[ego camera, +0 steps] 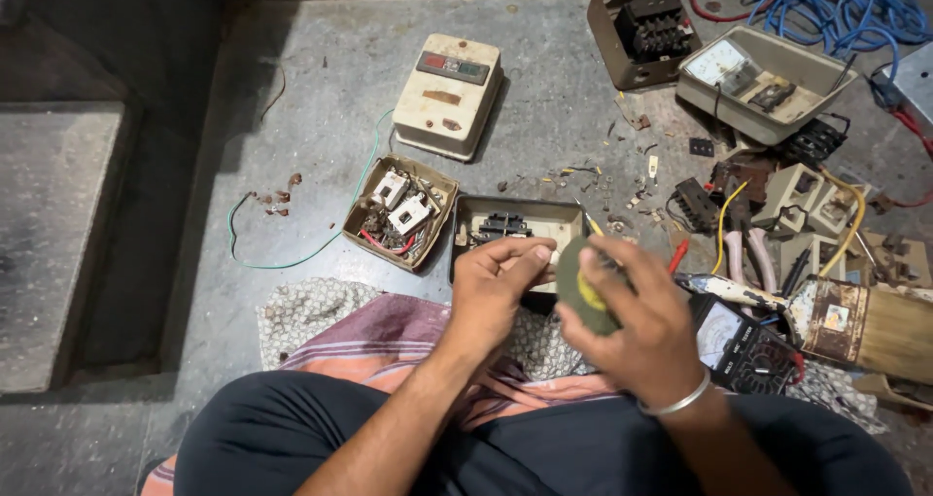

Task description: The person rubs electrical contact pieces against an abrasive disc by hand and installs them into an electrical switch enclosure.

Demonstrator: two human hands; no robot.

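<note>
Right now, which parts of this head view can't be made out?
- Dark green roll in the right hand: motion-blurred, so its kind is unclear.
- What the left hand pinches: hidden by its fingers.
- Open metal box: near side covered by both hands.
- Multimeter: partly behind the right wrist.
- Blue cable: cut off by the top edge.

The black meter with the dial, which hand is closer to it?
Right. The right hand, holding a green roll of tape, is just beside the black meter, to its left. The left hand is farther left, over the open box.
</note>
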